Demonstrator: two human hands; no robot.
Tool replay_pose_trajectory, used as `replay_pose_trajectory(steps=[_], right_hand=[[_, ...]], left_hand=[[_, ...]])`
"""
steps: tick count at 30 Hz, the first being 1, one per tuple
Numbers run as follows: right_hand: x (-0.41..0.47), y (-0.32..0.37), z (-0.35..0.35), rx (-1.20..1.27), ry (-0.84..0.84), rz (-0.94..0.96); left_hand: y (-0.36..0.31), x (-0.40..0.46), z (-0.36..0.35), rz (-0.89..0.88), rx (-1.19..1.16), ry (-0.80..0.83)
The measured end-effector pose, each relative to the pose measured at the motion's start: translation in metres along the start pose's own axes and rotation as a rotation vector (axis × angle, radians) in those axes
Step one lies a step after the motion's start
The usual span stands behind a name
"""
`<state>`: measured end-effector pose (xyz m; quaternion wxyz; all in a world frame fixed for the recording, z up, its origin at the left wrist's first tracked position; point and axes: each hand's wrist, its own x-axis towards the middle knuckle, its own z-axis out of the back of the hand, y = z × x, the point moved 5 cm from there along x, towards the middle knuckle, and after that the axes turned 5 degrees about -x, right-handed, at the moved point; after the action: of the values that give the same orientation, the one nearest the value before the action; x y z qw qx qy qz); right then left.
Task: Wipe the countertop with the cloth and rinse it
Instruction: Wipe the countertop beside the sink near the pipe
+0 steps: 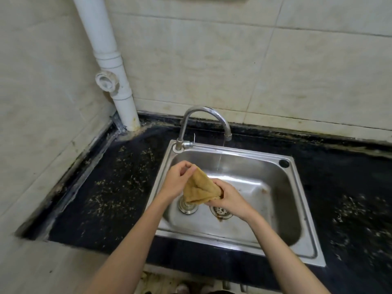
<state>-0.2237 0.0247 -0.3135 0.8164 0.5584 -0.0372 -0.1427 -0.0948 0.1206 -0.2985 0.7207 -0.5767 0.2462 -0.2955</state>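
Cloth: we hold the tan cloth (200, 188) over the sink (305, 211), left of the thin stream from the faucet (204, 119), not yet under it.
Left hand: our left hand (177, 181) pinches the cloth's top corner between thumb and curled fingers.
Right hand: our right hand (228, 198) has its fingers wrapped round the bunched lower end.
Risk, missed rinse: we judge the water may run past the cloth unless we shift it right, since the stream falls beside it.
Risk, splash: wringing high above the basin could fling dirty water back onto the countertop (110, 187).
Risk, drain: loosened grit could settle round the strainer (220, 212) and the plug (187, 205) beside it.
Surface: the dark countertop carries scattered pale crumbs left and right of the sink, so we judge wiping unfinished.
Room: a tiled corner, stained along the back seam, with a white drainpipe (106, 58) coming down at the left.
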Motion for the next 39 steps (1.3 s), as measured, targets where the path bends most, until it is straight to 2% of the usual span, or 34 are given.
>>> replay_pose_trajectory(steps=[3,6,7,10,13,16,21,25,29,33,34,36,39], right_hand=[[-0.003,0.009,-0.007,0.264,0.148,-0.064],[0.003,0.012,-0.007,0.531,0.154,-0.174],[0.006,0.013,-0.007,0.544,0.144,-0.197],[0.019,0.018,-0.011,0.330,0.171,-0.188],[0.031,0.026,-0.023,0.178,0.219,-0.174],[0.039,0.029,-0.038,0.141,0.256,-0.214],[0.044,0.023,-0.065,0.436,0.317,-0.420],[0.055,0.006,-0.079,0.635,0.257,-0.506],[0.072,-0.011,-0.084,0.809,0.188,-0.676],[0.118,-0.003,-0.085,0.853,0.160,-0.618],[0.137,0.000,-0.082,0.757,0.134,-0.565],[0.180,0.006,-0.075,0.375,0.054,-0.433],[0.244,0.017,-0.074,-0.129,-0.040,-0.105]], left_hand=[[-0.010,0.000,0.003,-0.043,0.078,0.029],[-0.021,-0.001,0.008,-0.084,0.095,0.064],[-0.024,-0.002,0.010,-0.096,0.103,0.084],[-0.025,-0.006,0.017,-0.110,0.211,0.151],[-0.022,-0.010,0.025,-0.106,0.195,0.143],[-0.020,-0.011,0.034,-0.104,0.151,0.079],[-0.014,-0.013,0.047,-0.110,0.165,-0.028],[0.006,-0.022,0.069,-0.063,0.145,-0.189],[0.045,-0.045,0.102,0.067,0.192,-0.387],[0.092,-0.083,0.133,0.214,0.414,-0.532],[0.103,-0.093,0.139,0.253,0.480,-0.557],[0.126,-0.110,0.147,0.340,0.573,-0.596],[0.154,-0.131,0.151,0.433,0.632,-0.681]])
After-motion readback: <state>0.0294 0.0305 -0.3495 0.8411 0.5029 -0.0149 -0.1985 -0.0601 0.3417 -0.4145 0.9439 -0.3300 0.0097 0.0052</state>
